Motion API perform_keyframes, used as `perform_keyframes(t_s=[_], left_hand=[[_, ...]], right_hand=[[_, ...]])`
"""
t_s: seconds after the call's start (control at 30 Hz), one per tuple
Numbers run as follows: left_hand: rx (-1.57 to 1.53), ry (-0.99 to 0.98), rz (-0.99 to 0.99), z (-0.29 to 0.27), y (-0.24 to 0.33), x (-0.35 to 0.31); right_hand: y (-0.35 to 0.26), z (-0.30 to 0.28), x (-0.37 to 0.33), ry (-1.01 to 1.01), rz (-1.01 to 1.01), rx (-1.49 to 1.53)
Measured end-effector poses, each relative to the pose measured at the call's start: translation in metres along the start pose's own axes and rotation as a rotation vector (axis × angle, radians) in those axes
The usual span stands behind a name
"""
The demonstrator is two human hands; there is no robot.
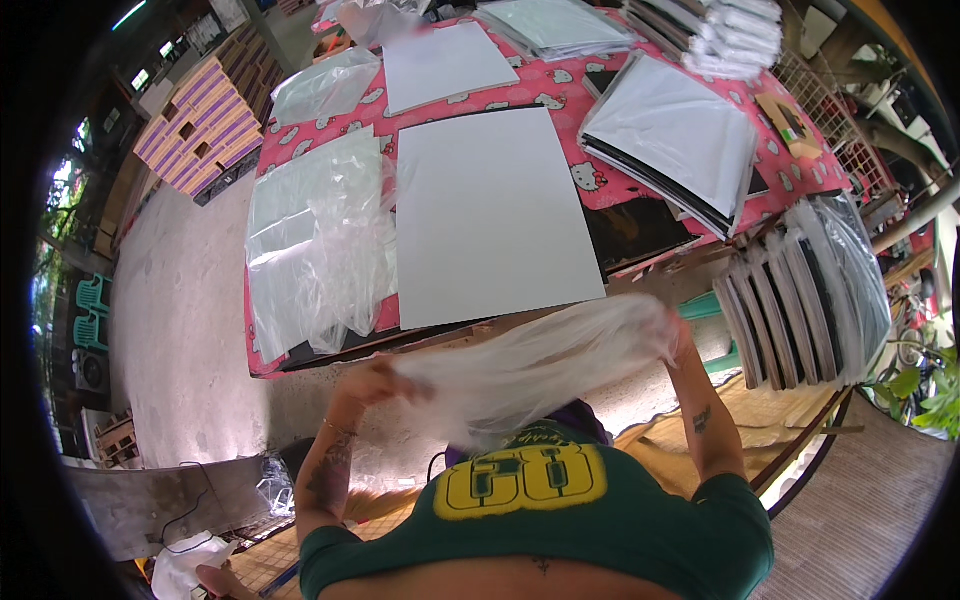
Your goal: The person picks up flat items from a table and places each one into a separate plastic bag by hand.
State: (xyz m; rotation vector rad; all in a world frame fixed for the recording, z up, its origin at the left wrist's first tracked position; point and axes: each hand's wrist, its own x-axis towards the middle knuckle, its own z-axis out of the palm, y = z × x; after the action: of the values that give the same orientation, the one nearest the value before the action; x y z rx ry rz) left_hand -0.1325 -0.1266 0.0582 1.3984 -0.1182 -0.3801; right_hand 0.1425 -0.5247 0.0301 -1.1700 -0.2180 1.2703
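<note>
A transparent plastic bag [530, 365], smeared by motion, is stretched in front of me at the table's near edge. My left hand [385, 385] grips one end of it. Higher up, my right hand [672, 335] has closed on the other end. Beyond the bag, a large white board [490, 210] with a dark edge lies flat on the table. Left of that board, a pile of transparent plastic bags [315, 240] reaches the table's near edge. Neither hand touches the board or the pile.
The pink patterned tablecloth [590, 178] is torn, baring a dark tabletop [640, 235]. Bagged boards [675, 135] lie right; another white board [450, 65] lies farther back. Several wrapped boards [800, 300] stand beside the table. Stacked cartons [200, 125] rise at left.
</note>
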Motion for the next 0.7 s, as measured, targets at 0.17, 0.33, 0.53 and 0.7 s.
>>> perform_keyframes(t_s=[0.17, 0.33, 0.53, 0.7], left_hand=[[-0.418, 0.436, -0.085, -0.016, -0.042, -0.037], [0.012, 0.282, -0.442, 0.013, -0.022, -0.041], [-0.004, 0.727, -0.046, -0.004, -0.029, -0.005], [0.536, 1.323, -0.163, -0.005, -0.102, 0.045]], right_hand=[[0.046, -0.026, 0.004, -0.291, 0.021, 0.001], [0.063, -0.057, 0.0, -0.239, -0.017, 0.332], [0.089, -0.019, 0.044, 0.43, -0.164, -0.345], [0.095, -0.006, 0.093, 0.989, -0.433, -0.778]])
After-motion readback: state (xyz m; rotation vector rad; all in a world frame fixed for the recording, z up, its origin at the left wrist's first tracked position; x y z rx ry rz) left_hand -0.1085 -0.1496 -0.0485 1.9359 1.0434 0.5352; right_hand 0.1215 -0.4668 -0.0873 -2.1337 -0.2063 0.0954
